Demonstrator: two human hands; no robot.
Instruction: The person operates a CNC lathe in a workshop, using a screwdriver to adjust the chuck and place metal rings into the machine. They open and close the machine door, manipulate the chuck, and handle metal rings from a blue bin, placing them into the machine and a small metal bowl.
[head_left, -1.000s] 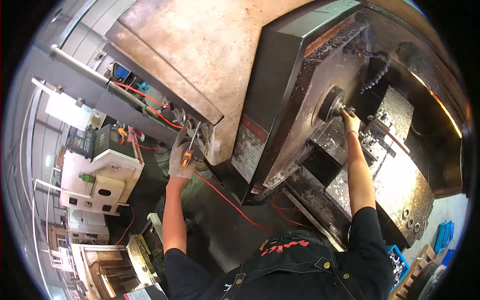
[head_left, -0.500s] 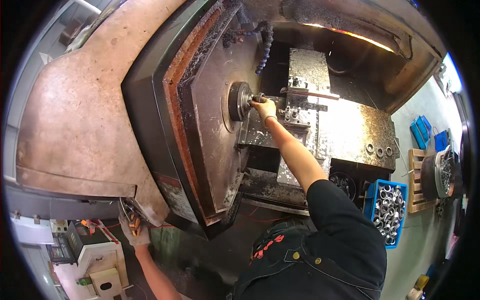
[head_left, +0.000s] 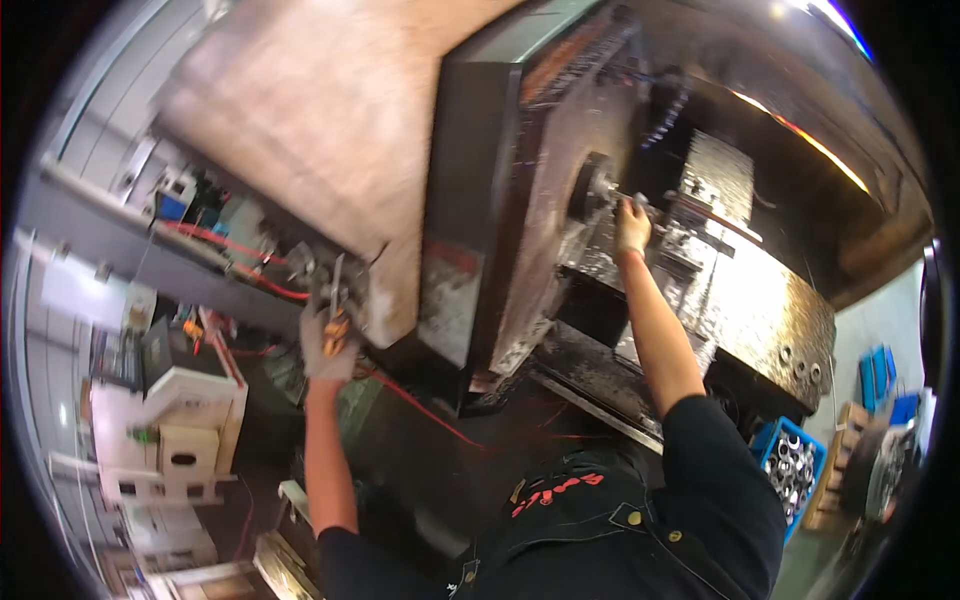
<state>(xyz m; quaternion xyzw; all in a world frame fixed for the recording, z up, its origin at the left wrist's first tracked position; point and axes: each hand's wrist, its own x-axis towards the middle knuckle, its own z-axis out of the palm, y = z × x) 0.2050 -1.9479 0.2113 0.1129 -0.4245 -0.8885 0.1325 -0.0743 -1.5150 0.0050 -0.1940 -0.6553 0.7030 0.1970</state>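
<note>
My right hand (head_left: 633, 226) reaches into a lathe, its bare fingers closed on a small metal ring (head_left: 641, 201). The ring is just in front of the round chuck (head_left: 594, 188), apart from it as far as the blur shows. Beside the hand is the tool block (head_left: 682, 245) on the metal slide. At the lower corner of the machine's pale cover (head_left: 310, 130), my gloved left hand (head_left: 326, 352) is closed around an orange-handled tool (head_left: 337, 330) with a thin metal rod pointing up. Its exact kind is blurred.
Several metal rings (head_left: 800, 364) sit on the slide's right end. A blue crate (head_left: 818, 462) full of rings stands at the lower right, by a wooden pallet (head_left: 836, 470). Red hoses (head_left: 420, 402) run near my left hand. The dark door edge (head_left: 465, 220) stands between my arms.
The view has swung, so the machine lies farther right and more of the left side shows. Both hands keep their holds; the ring appears slightly farther from the chuck.
</note>
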